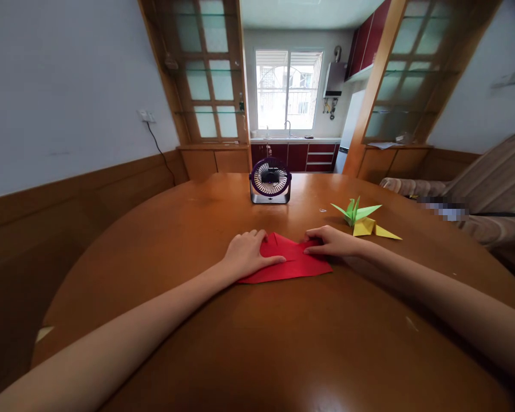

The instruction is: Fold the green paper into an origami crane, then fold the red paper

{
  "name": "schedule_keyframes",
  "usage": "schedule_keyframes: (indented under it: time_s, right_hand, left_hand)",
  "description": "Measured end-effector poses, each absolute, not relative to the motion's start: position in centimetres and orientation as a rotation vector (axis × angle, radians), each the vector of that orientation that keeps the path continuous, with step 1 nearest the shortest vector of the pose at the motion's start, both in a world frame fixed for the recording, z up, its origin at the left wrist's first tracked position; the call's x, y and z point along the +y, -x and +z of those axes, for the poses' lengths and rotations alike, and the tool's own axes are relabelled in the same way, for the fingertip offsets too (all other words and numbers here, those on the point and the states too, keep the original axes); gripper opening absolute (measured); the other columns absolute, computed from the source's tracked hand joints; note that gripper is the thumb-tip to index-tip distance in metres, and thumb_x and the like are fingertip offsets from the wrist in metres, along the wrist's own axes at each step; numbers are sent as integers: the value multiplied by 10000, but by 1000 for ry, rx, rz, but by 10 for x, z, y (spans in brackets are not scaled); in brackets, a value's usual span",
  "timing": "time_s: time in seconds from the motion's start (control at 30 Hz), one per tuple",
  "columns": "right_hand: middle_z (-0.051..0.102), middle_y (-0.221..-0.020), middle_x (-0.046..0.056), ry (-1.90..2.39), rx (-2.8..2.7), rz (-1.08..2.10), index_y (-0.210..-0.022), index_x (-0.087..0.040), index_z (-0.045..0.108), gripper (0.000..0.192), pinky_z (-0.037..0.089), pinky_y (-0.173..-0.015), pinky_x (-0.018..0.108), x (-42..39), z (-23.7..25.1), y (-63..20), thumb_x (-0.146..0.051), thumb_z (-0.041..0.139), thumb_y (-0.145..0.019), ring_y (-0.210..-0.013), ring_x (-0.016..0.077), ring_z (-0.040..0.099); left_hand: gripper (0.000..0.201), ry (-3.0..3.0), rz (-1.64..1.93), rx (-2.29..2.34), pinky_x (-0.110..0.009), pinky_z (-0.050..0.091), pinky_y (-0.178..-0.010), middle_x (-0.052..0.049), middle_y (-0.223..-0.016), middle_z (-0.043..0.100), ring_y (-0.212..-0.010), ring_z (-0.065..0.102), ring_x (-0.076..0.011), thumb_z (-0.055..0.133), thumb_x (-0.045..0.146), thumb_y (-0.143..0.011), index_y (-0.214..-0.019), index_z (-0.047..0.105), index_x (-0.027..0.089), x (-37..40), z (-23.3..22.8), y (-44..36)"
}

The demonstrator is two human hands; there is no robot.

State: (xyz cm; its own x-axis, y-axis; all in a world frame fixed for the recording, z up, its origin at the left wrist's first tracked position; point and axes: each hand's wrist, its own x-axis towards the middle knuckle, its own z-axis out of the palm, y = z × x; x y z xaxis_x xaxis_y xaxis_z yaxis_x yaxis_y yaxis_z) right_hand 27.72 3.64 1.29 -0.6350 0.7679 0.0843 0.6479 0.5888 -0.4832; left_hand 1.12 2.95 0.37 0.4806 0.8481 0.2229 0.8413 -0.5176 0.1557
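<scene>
Red paper (294,264), creased and folded, lies on the brown wooden table (278,343) in the head view, directly in front of the person. The left hand (246,253) rests spread over its left side, thumb stretched across the sheet; the right hand (330,240) has thumb and forefinger at the upper right edge, though whether they pinch it I cannot tell. Just beyond the right wrist sits a yellow folded paper piece (364,226), overlapping the base of a green paper crane (352,213). Farther back, a purple-rimmed fan (270,177) stands facing the person, hiding part of the dark red cabinets (298,157) behind. A striped sofa (498,183) is at right.
</scene>
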Motion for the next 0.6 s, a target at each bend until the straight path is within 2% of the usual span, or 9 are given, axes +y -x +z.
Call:
schedule_keyframes:
  time_s: [0.07, 0.17, 0.23, 0.37, 0.5, 0.6]
  right_hand:
    - [609, -823, 57, 1105, -2592, 440, -880, -140, 617, 246, 406, -663, 279, 35, 14, -276, -382, 572, -883, -720, 157, 528]
    - [595, -970, 108, 892, -2686, 2, -1004, -149, 649, 233, 412, -785, 340, 30, 15, -269, -333, 544, -907, -855, 203, 538]
    - [598, -973, 106, 717, -2760, -185, -1033, -173, 670, 224, 397, -809, 353, 24, 15, -263, -283, 506, -928, -866, 206, 530]
    - [611, -883, 86, 537, -2902, -187, -1111, -183, 674, 290, 400, -759, 323, 14, 13, -255, -206, 438, -945, -787, 182, 529]
    - [609, -923, 93, 565, -2901, -107, -1168, -176, 660, 322, 427, -769, 321, 12, 11, -257, -232, 436, -943, -830, 188, 554]
    - [616, -918, 94, 566, -2889, -60, -1144, -171, 676, 320, 435, -777, 318, 13, 12, -259, -252, 436, -949, -830, 186, 564]
  left_hand:
    - [685, -2694, 443, 1554, -382, 427, -790, -115, -1023, 650, -923, 605, -292, 457, 799, -751, -1018, 565, 178, 30, 1, -12]
    - [686, -2690, 455, 1573, -386, 424, -808, -119, -1039, 650, -932, 600, -293, 470, 788, -752, -1041, 570, 174, 30, -1, -12]
    - [705, -2676, 454, 1577, -392, 425, -813, -124, -1053, 647, -935, 601, -298, 474, 795, -743, -1051, 572, 168, 29, -1, -13]
    - [711, -2657, 448, 1585, -389, 424, -825, -122, -1067, 644, -958, 604, -303, 480, 792, -741, -1072, 573, 169, 29, 0, -14]
    - [714, -2661, 436, 1557, -390, 421, -832, -119, -1095, 640, -961, 603, -299, 480, 783, -747, -1107, 570, 172, 30, 2, -12]
    - [735, -2671, 396, 1518, -398, 416, -834, -118, -1114, 633, -978, 598, -304, 482, 789, -738, -1147, 566, 184, 32, 5, -8]
